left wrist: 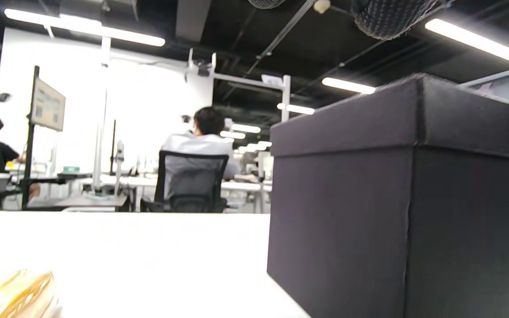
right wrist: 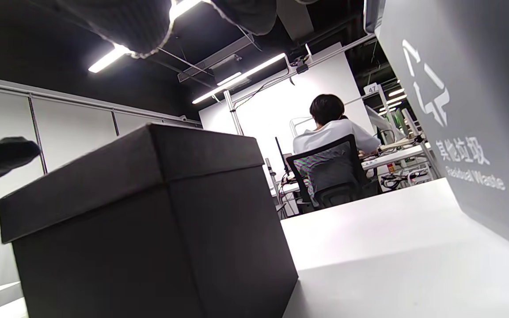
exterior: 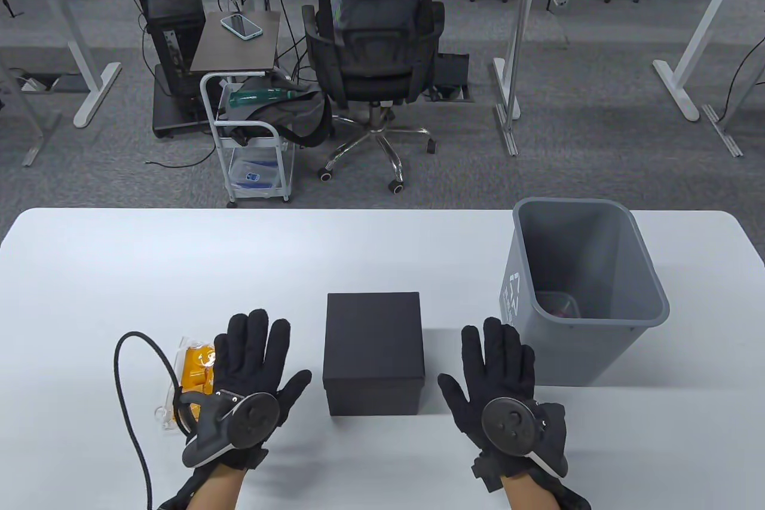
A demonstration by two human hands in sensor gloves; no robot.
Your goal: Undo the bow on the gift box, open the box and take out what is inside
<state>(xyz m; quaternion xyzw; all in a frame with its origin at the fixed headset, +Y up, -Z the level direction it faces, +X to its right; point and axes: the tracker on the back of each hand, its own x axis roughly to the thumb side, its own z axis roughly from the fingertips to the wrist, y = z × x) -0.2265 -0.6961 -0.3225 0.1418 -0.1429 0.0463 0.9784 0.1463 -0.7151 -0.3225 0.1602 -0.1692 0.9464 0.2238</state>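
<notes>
A black gift box point(exterior: 373, 348) with its lid on stands on the white table point(exterior: 119, 271); I see no ribbon or bow on it. It fills the right of the left wrist view point(left wrist: 404, 198) and the left of the right wrist view point(right wrist: 148, 229). My left hand point(exterior: 254, 363) lies flat to the box's left, fingers spread, holding nothing. My right hand point(exterior: 493, 375) lies flat to the box's right, fingers straight, empty too. An orange item in a clear wrapper point(exterior: 194, 369) lies just left of my left hand, partly under it; the same orange packet point(left wrist: 11, 293) shows blurred.
A grey waste bin point(exterior: 583, 289) stands on the table right of the box, close to my right hand, with something pink at its bottom; its wall point(right wrist: 466, 110) shows. A black cable point(exterior: 128, 390) loops at the left. A person sits in an office chair point(exterior: 373, 49) beyond the table.
</notes>
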